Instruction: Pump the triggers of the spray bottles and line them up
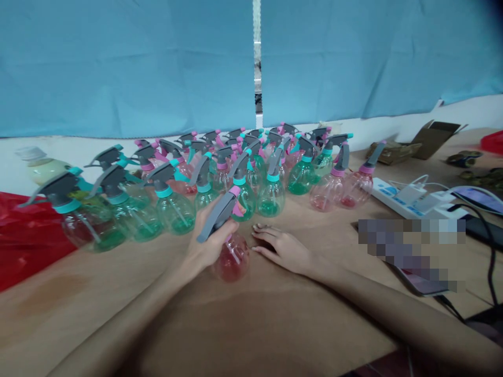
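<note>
Two bare hands near the middle of a brown tabletop (255, 324), viewed from above and behind. Left hand (207, 241) clamped on a pink spray bottle (232, 261), fingers and thumb closed round its neck just under the grey trigger head (218, 214), pink collar showing at the top. Bottle close to upright, base low against the tabletop, a little nearer the front edge than the other bottles. Right hand (282, 246) just to the right of that bottle, palm down and flat on the tabletop, fingers straight and close together, tips pointing left toward the bottle; touching it or not, cannot tell.

Dozens more spray bottles (243, 173) crowded along the far edge, directly beyond both hands, all with grey triggers. Green-tinted ones with teal collars mostly at the left and centre, pink-tinted ones with pink collars at the right end of the group. Capped pale bottle (41, 163) behind them, toward the far left corner. Red plastic sheet (27, 235) over the left edge. White power strip (401, 198) with plugs toward the right edge, black cable (491, 262) and a phone (481, 199) beside it. Open cardboard box (434, 137) at the far right corner. Blue cloth (118, 63) hung across the back, beyond the far edge.
</note>
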Tool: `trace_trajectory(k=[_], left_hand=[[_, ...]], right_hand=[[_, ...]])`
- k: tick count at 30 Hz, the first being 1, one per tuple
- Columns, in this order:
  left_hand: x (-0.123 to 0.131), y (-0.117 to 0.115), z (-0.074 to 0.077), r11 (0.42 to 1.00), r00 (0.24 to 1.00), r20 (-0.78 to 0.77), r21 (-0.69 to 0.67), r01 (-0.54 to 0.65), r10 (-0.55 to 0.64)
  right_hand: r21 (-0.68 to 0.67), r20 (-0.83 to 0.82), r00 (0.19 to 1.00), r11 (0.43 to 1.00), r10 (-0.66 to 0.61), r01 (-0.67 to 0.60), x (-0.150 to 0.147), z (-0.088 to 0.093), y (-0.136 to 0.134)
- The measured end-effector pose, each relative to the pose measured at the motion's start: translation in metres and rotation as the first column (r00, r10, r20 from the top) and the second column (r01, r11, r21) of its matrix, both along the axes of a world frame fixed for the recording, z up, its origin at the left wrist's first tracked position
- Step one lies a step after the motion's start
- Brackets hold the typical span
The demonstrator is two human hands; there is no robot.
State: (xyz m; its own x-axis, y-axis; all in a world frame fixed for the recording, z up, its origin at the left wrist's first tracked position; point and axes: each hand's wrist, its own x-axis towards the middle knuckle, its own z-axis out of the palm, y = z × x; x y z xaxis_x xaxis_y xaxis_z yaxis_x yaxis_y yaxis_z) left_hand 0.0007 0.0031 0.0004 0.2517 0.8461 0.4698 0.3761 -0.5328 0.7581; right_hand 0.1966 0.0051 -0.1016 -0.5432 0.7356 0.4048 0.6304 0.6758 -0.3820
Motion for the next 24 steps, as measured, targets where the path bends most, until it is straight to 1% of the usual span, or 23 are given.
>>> trace_trajectory(k=[6,13,17,24], left_hand=[[0.0007,0.0013,-0.0076,1.000,0.999,0.038,0.004,0.017,-0.017],[0.0000,0.0010,-0.0085,0.999,0.997,0.066,-0.024,0.029,-0.028],[-0.0002,0.0021,-0.0100,0.999,0.995,0.089,-0.030,0.038,-0.036],[-0.0007,0.0024,-0.0100,0.999,0.996,0.083,-0.038,0.028,-0.024]], right_hand=[[0.002,0.022,1.000,1.000,-0.006,0.006,0.0007,0.0002,-0.0004],[0.004,-0.015,1.000,1.000,0.007,-0.007,0.0008,-0.0014,0.0004],[0.007,-0.010,1.000,1.000,0.001,-0.001,0.0009,-0.0025,0.0007],[0.006,-0.016,1.000,1.000,0.013,-0.012,0.0006,-0.0022,0.0011]])
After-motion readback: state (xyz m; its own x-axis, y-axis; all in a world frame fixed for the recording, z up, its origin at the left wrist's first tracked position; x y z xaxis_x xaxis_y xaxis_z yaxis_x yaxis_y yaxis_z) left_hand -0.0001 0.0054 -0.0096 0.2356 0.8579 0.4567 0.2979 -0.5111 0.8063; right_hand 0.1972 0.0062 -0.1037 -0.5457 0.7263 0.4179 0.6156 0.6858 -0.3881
